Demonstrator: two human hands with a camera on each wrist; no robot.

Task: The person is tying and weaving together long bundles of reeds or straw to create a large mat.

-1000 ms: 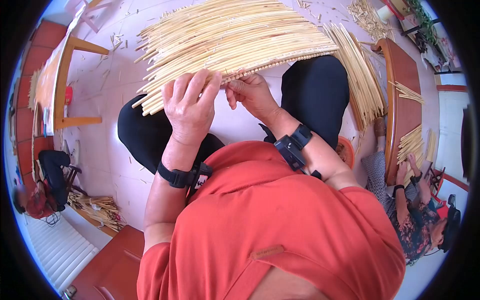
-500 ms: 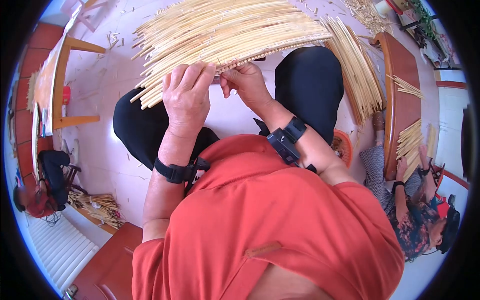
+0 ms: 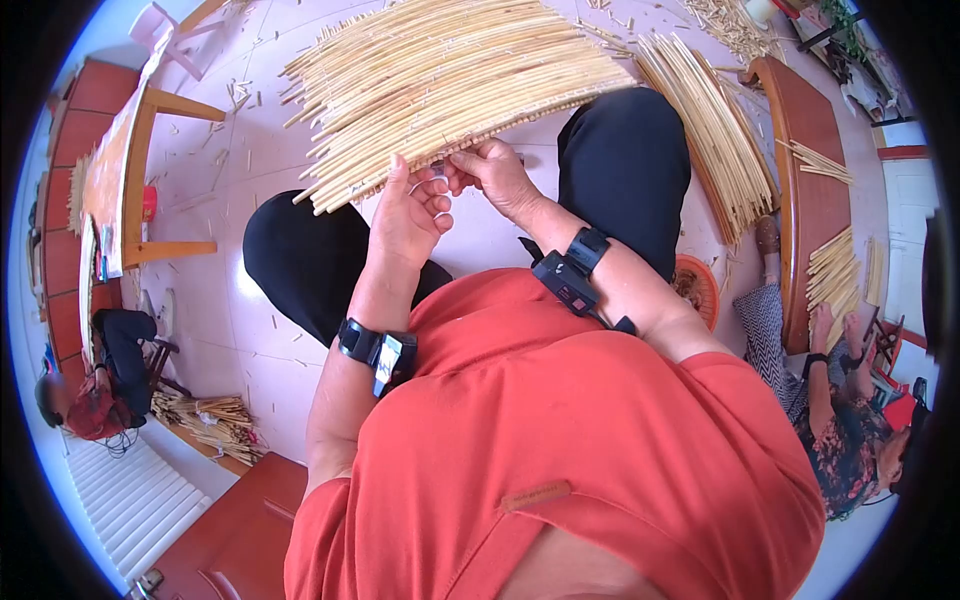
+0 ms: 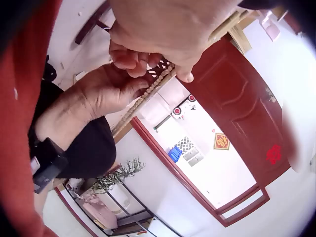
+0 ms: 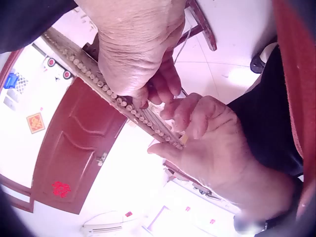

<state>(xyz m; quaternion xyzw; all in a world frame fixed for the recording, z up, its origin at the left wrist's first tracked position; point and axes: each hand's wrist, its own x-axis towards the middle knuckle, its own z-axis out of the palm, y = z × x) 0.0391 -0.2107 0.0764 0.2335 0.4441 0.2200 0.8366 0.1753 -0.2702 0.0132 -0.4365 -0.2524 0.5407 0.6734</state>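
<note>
A mat of pale sticks (image 3: 450, 85) spreads over the lap, its bound near edge running between both hands. At this edge, in the head view, the left hand (image 3: 405, 220) has its thumb raised against the mat and its fingers loosely bent below. The right hand (image 3: 500, 180) pinches the edge just beside it. From the left wrist view, the left hand (image 4: 173, 24) partly covers the mat edge (image 4: 148, 94), near the right hand (image 4: 98, 94). Round stick ends (image 5: 106, 89) line up under the right hand (image 5: 138, 44) in the right wrist view; the left hand (image 5: 212, 143) faces it.
More long sticks (image 3: 705, 140) lie right of the knee, beside a brown bench (image 3: 810, 190). An orange basket (image 3: 697, 290) stands near the right thigh. A wooden-legged table (image 3: 130, 190) is at left. People sit at both sides.
The left hand has turned from lying over the mat edge to palm inward, thumb up and fingers below. The right hand stays at the edge. The mat has shifted slightly in view.
</note>
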